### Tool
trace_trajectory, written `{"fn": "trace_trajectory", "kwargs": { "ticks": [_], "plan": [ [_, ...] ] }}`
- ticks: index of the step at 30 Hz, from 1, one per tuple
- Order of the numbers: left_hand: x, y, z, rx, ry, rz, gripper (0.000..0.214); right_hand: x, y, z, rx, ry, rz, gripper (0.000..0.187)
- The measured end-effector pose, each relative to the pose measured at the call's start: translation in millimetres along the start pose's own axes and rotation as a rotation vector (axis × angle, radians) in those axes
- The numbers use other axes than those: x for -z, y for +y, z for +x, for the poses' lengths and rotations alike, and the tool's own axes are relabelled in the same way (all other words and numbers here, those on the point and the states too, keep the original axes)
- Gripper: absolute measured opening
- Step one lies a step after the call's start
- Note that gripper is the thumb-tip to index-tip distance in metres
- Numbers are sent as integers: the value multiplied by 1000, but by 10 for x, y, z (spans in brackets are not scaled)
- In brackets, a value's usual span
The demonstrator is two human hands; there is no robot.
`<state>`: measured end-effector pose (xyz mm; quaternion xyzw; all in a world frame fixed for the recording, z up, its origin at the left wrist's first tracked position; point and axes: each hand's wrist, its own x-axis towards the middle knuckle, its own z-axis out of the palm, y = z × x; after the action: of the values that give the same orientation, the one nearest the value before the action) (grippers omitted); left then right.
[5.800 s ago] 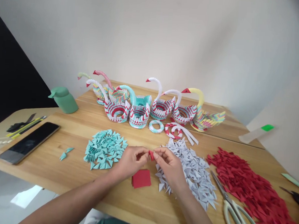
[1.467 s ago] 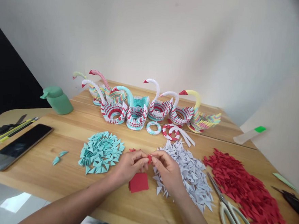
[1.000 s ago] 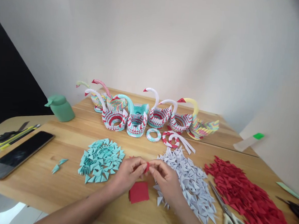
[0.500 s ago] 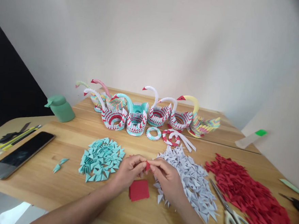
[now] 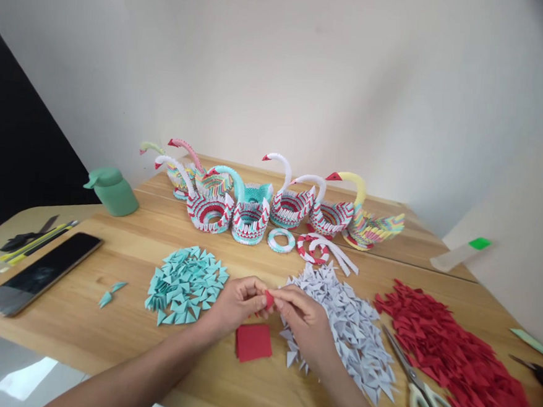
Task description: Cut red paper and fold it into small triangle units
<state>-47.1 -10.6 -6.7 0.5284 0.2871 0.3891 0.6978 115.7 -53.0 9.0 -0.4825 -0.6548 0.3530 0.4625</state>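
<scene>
Between my hands is a small red paper piece (image 5: 269,300), partly covered by fingers. My left hand (image 5: 242,302) pinches its left side, while the fingertips of my right hand (image 5: 304,320) close on its right side. Below them on the table lies a stack of red paper rectangles (image 5: 254,342). A heap of folded teal paper triangles (image 5: 186,284) is left of my left hand. White paper triangles (image 5: 353,333) spread beneath and beyond my right hand. Farther right is a long heap of red paper triangles (image 5: 451,352).
Several folded-paper swans (image 5: 249,217) stand at the back, with a teal-and-white ring (image 5: 281,241) and a red-and-white ring (image 5: 312,248) before them. Scissors (image 5: 414,381) lie at right. A phone (image 5: 41,274), pens (image 5: 40,242) and a green lidded container (image 5: 113,193) are at left.
Both hands keep hold of the red paper piece, with only slight finger movement, and more of its face shows now. The whole view has shifted a little.
</scene>
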Motion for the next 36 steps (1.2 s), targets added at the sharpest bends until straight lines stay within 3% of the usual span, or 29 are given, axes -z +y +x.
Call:
{"fn": "trace_trajectory", "kwargs": {
  "ticks": [6,10,14,19,26,30,36],
  "plan": [
    [-2,-2,6,24,34,15,28,-19,9,-12,46,18,-107,22],
    [-15,13,-24,-28,59,183,21,-39,16,-14,-87,39,-122,23],
    [-32,30,-50,-87,69,359,32,-49,22,-9,-169,91,-54,17],
    [-47,40,-48,-105,-8,244,34,-51,10,-3,-169,102,-48,15],
    [-18,49,-47,-36,10,138,30,-27,6,8,-178,129,-46,19],
    [-50,66,-31,35,-24,178,30,-26,14,9,-176,135,-36,19],
    [-61,26,-18,34,46,242,23,-40,-3,5,-176,94,-38,19]
  ]
}}
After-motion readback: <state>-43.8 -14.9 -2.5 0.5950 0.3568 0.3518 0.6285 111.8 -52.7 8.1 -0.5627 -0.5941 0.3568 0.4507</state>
